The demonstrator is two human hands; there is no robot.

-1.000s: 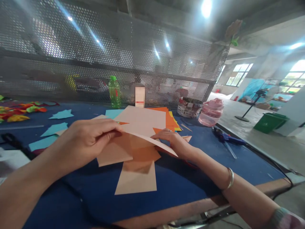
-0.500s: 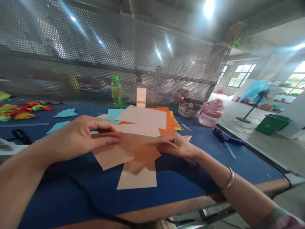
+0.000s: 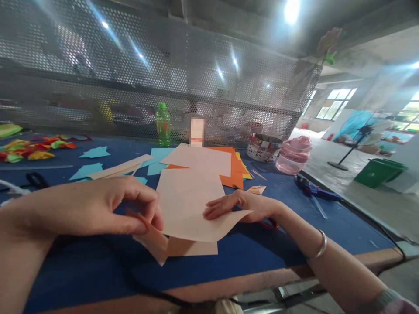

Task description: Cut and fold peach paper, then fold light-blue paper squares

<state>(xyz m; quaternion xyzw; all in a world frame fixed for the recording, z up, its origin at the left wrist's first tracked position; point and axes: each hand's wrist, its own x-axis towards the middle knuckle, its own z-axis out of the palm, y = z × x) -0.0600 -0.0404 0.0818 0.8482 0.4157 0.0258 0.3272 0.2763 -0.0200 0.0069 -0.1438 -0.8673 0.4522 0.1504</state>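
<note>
My left hand (image 3: 131, 209) is closed in a pinch on a folded strip of peach paper (image 3: 157, 246), which hangs from its thumb and fingers. A large pale peach sheet of paper (image 3: 190, 196) lies to its right. My right hand (image 3: 235, 205) has its fingers over that sheet, and the sheet's near right corner curls up beside the palm. The right thumb is hidden, apparently under the sheet. Another peach piece of paper (image 3: 196, 247) shows beneath the sheet's near edge.
Behind are pale, orange (image 3: 234, 180) and blue papers (image 3: 153, 168). At left lie blue paper stars (image 3: 94, 151) and colourful scraps (image 3: 36, 148). A green bottle (image 3: 163, 126), woven basket (image 3: 263, 148), pink jug (image 3: 293, 156) and blue glue gun (image 3: 317, 190) stand or lie farther out.
The left hand has moved down and nearer, with a bent strip in its pinch. The large sheet now lies under the right fingers. Another peach strip now lies by the blue stars.
</note>
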